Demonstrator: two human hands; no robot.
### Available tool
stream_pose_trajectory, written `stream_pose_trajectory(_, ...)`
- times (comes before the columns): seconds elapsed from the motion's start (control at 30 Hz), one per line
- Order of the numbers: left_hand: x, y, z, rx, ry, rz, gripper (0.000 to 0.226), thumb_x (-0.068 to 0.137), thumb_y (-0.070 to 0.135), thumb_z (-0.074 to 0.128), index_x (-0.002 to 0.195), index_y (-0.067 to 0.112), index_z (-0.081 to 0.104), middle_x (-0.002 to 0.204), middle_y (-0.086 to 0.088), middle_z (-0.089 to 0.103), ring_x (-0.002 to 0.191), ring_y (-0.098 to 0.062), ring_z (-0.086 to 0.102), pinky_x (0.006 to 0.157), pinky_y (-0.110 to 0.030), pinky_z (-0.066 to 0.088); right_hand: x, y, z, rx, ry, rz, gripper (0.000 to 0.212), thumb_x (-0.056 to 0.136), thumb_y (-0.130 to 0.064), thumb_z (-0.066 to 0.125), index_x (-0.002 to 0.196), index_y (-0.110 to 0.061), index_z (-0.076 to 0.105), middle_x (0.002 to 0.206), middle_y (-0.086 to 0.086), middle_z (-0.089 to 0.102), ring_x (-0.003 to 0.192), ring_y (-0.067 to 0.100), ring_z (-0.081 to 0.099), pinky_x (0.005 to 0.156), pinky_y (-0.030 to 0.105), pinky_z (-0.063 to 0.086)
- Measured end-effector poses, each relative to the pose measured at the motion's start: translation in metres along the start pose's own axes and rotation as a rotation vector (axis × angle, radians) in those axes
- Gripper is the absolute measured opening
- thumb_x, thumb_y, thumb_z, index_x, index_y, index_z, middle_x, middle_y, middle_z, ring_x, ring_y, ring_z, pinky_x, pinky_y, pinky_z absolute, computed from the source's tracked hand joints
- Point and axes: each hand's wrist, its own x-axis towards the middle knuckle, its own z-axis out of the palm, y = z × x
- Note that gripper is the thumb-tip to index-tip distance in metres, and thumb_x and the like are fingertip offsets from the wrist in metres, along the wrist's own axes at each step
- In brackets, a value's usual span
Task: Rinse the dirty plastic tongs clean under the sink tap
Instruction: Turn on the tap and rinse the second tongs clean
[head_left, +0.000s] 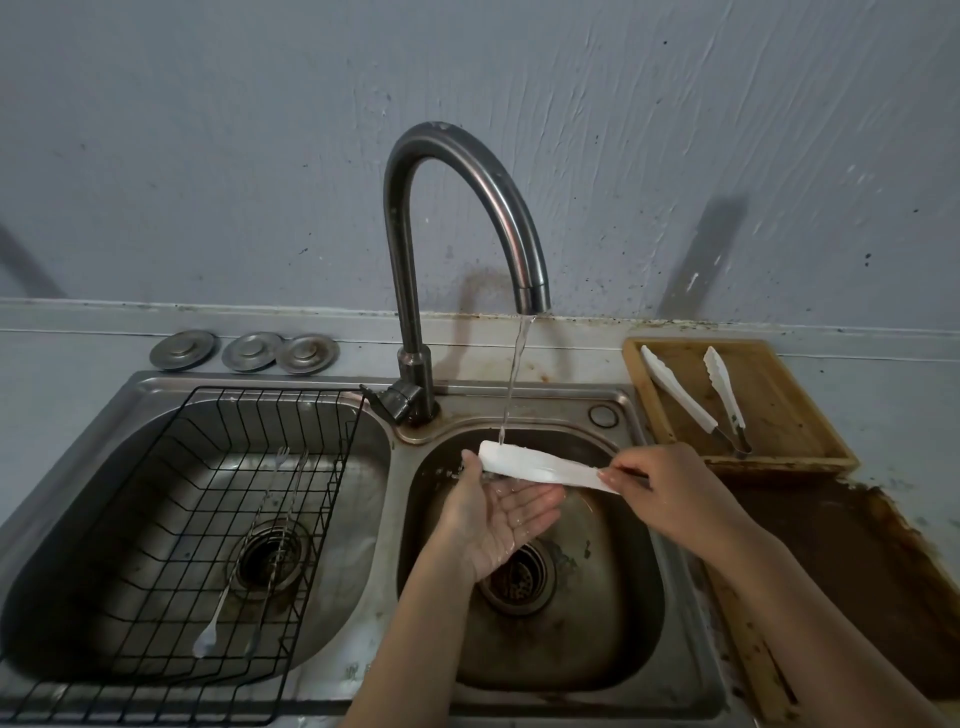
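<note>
White plastic tongs (540, 466) lie level over the right sink basin (613, 623), their far tip under the stream of water from the curved tap (511, 208). My right hand (670, 493) pinches the handle end of the tongs. My left hand (498, 519) is palm up beneath the tongs, fingers straight and wet, its fingertips touching the underside near the tip.
A second pair of white tongs (696, 397) lies on a wooden tray (779, 405) right of the sink. A black wire rack (208, 519) with thin metal utensils fills the left basin. Three metal drain covers (244, 352) sit on the back ledge.
</note>
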Motion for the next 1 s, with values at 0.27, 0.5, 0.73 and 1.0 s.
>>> stream_pose_trajectory(0.27,-0.004,-0.001,0.006,0.065,0.051,0.028,0.062,0.09,0.054,0.043,0.103,-0.004,0.06,0.092,-0.024,0.073,0.084,-0.03,0.073,0.059,-0.034,0.059,0.0,0.001,0.0,-0.012,0.003,-0.022,0.018,0.089,-0.036,0.054,0.092,-0.024,0.068,0.061,-0.01,0.059,0.054,0.001,0.055,0.051,0.016,0.042)
stream_pose_trajectory(0.5,-0.012,0.013,0.001,0.069,0.133,0.076,0.044,0.095,0.042,0.044,0.104,0.0,0.055,0.084,-0.025,0.073,0.076,-0.031,0.074,0.053,-0.035,0.059,-0.009,0.003,-0.002,-0.171,0.09,-0.143,0.021,0.09,-0.038,0.05,0.098,-0.027,0.067,0.084,-0.013,0.067,0.073,0.0,0.058,0.068,0.02,0.049)
stream_pose_trajectory(0.73,-0.011,0.017,0.014,0.242,0.224,0.248,0.029,0.099,0.023,0.043,0.108,-0.002,0.054,0.087,-0.026,0.069,0.065,-0.027,0.073,0.051,-0.028,0.058,-0.016,-0.007,0.005,-0.333,0.188,-0.239,0.031,0.093,-0.03,0.05,0.12,-0.02,0.06,0.107,-0.001,0.07,0.093,0.016,0.067,0.071,0.036,0.056)
stream_pose_trajectory(1.0,-0.006,0.015,0.021,0.313,0.269,0.377,0.027,0.098,0.017,0.041,0.11,-0.004,0.053,0.097,-0.027,0.067,0.071,-0.029,0.072,0.056,-0.029,0.06,-0.02,0.0,0.01,-0.271,0.456,-0.383,0.029,0.084,-0.014,0.061,0.113,-0.012,0.062,0.103,0.006,0.07,0.096,0.021,0.065,0.083,0.037,0.05)
